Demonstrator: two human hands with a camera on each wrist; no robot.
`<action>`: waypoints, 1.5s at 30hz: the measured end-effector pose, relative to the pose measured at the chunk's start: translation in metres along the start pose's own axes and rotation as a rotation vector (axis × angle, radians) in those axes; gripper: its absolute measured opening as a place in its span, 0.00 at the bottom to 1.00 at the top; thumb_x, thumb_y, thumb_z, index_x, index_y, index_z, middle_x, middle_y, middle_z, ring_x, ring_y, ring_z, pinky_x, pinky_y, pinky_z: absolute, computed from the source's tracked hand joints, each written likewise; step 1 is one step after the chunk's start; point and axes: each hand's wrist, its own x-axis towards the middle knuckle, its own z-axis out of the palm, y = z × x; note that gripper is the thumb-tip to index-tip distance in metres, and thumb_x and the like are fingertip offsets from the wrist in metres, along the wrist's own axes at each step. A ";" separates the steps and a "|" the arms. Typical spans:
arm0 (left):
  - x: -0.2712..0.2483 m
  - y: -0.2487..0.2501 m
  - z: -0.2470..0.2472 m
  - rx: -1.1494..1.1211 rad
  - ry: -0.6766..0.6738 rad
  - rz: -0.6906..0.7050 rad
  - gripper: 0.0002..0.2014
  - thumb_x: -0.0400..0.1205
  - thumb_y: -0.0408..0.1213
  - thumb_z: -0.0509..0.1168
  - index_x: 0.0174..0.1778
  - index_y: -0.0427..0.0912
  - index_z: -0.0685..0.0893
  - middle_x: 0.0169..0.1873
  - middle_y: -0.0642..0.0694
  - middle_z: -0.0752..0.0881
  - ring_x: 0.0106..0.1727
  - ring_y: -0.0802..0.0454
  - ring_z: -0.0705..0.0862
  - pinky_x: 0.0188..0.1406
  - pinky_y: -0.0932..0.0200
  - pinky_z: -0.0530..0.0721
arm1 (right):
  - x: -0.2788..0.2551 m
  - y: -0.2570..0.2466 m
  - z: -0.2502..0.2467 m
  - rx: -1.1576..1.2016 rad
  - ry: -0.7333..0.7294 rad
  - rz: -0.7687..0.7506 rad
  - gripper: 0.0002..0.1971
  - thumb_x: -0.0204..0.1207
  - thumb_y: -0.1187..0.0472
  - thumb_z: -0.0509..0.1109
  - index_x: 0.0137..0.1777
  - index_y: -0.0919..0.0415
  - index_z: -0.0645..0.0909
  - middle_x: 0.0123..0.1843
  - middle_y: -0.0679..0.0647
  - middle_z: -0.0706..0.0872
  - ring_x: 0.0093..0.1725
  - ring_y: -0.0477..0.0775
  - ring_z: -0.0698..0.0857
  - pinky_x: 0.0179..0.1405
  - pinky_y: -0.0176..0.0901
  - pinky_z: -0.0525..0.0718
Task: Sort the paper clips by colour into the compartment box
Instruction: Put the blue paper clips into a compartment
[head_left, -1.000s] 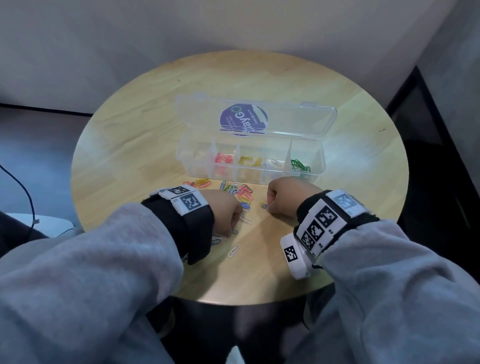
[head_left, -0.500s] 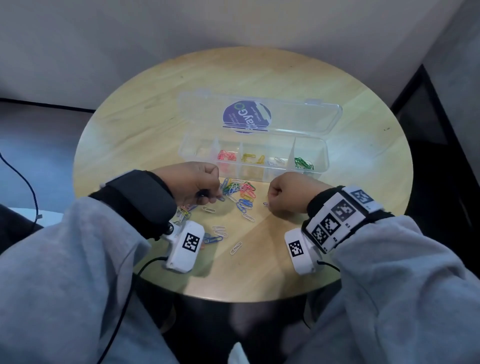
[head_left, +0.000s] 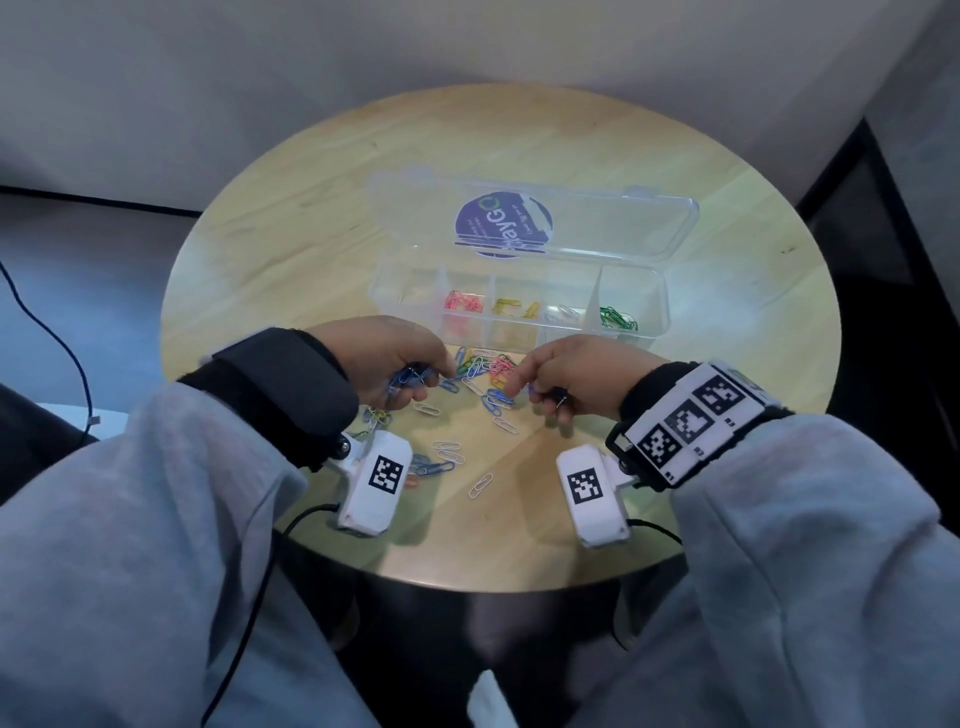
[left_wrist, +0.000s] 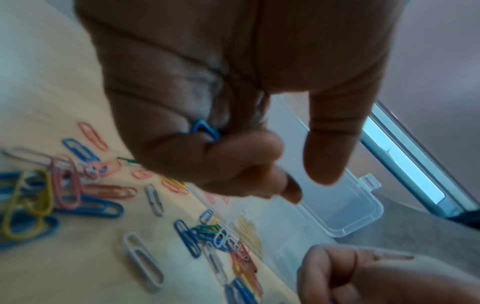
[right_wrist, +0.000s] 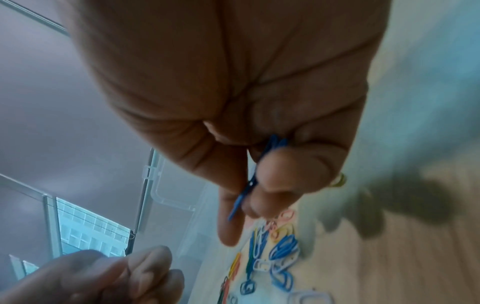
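Observation:
A clear compartment box (head_left: 644, 332) lies open on the table, its lid (head_left: 597, 223) folded back. Its compartments hold pink clips (head_left: 460, 301), yellow clips (head_left: 511, 307), white clips (head_left: 563, 313) and green clips (head_left: 618, 318); the leftmost looks empty. Loose mixed clips (head_left: 485, 371) lie in front of the box, between my hands. My left hand (head_left: 428, 379) curls round a few blue clips (left_wrist: 205, 129). My right hand (head_left: 524, 389) pinches blue clips (right_wrist: 246, 185) between thumb and fingers, index finger pointing at the pile.
The round wooden table (head_left: 311, 208) stands against a grey wall. More clips are strewn near my left wrist (head_left: 441, 457), with a single white clip (head_left: 480, 486) nearer me. A dark cable (head_left: 62, 332) hangs to the left of the table.
My left hand rolled over and moved forward to the pile, and blue clips now show in its grip. My right hand turned and stretched its index finger toward the pile.

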 end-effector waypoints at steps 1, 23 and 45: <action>0.001 -0.001 -0.001 0.058 0.015 0.002 0.10 0.80 0.30 0.62 0.32 0.40 0.77 0.24 0.48 0.74 0.14 0.59 0.72 0.14 0.72 0.67 | 0.001 0.000 0.002 0.002 -0.006 0.002 0.17 0.77 0.77 0.52 0.37 0.63 0.80 0.27 0.55 0.75 0.21 0.47 0.74 0.15 0.33 0.73; -0.002 -0.022 0.024 1.162 0.073 -0.007 0.05 0.73 0.34 0.68 0.40 0.49 0.85 0.32 0.52 0.82 0.38 0.51 0.80 0.30 0.65 0.73 | -0.010 -0.006 0.026 -0.897 0.151 0.056 0.03 0.73 0.58 0.72 0.44 0.54 0.81 0.39 0.48 0.81 0.38 0.49 0.79 0.30 0.34 0.73; -0.007 -0.002 -0.006 -0.206 -0.044 0.041 0.13 0.80 0.26 0.54 0.38 0.43 0.81 0.25 0.49 0.72 0.18 0.60 0.70 0.15 0.72 0.68 | 0.003 0.001 0.010 0.079 0.022 -0.024 0.13 0.75 0.79 0.61 0.46 0.61 0.80 0.25 0.56 0.75 0.25 0.53 0.72 0.25 0.40 0.72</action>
